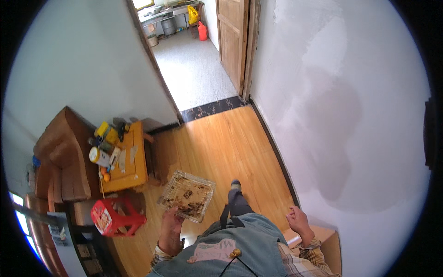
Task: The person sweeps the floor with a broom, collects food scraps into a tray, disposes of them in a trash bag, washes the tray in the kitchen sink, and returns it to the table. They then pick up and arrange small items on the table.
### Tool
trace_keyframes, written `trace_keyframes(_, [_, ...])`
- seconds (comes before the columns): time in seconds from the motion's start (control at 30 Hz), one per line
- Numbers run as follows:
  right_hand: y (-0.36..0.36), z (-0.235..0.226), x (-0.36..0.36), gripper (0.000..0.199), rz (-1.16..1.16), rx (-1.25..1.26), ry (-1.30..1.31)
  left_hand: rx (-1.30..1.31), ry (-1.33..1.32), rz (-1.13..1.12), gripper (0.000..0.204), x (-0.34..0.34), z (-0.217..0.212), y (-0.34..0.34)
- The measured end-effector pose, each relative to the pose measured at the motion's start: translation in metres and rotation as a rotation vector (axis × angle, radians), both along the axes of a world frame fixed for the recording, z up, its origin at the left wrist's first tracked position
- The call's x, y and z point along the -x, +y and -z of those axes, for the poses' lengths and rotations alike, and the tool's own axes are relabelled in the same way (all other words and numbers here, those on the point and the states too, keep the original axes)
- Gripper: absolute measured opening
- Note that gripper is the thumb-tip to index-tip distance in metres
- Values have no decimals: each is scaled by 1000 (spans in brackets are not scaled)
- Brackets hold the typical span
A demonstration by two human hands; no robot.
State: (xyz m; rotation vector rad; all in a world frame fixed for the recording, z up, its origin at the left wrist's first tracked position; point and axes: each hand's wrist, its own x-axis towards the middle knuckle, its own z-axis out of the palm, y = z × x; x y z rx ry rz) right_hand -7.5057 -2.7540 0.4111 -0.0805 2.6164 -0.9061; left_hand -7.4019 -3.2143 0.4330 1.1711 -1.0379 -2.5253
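Observation:
My left hand (171, 220) grips the near edge of a shallow clear plastic tray (188, 194). Dark brown bits and smears cover parts of the tray's bottom, with one darker lump near its middle. I carry it out in front of me, above the wooden floor. On the other side, my right hand (299, 221) hangs beside my body with its fingers curled in, and I see nothing in it. It is nearest to the pale wall and a cardboard box (328, 244) below. One of my feet (236, 184) is stepped forward.
An open doorway ahead has a dark threshold (214, 109) and a wooden door (231, 41). Left stand a red stool (117, 216), a wooden table (127, 173) bearing bottles and a white canister, and a brown leather sofa (64, 166). Beyond the doorway sits a red jug (202, 31).

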Motion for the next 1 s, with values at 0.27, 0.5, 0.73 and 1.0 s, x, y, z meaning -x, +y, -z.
trace_keyframes(0.27, [-109, 25, 231, 33, -148, -95, 151, 52, 4, 28, 38, 178, -37, -82])
trace_keyframes(0.5, [-309, -60, 459, 14, -381, 76, 413, -35, 88, -30, 43, 296, -41, -196])
trace_keyframes(0.73, [-404, -43, 611, 15, -210, 149, 426, 166, 23, 161, 37, 492, 7, -304])
trace_keyframes(1.0, [-427, -25, 735, 15, 36, 117, 210, 52, -54, 63, 33, 717, -22, -361])
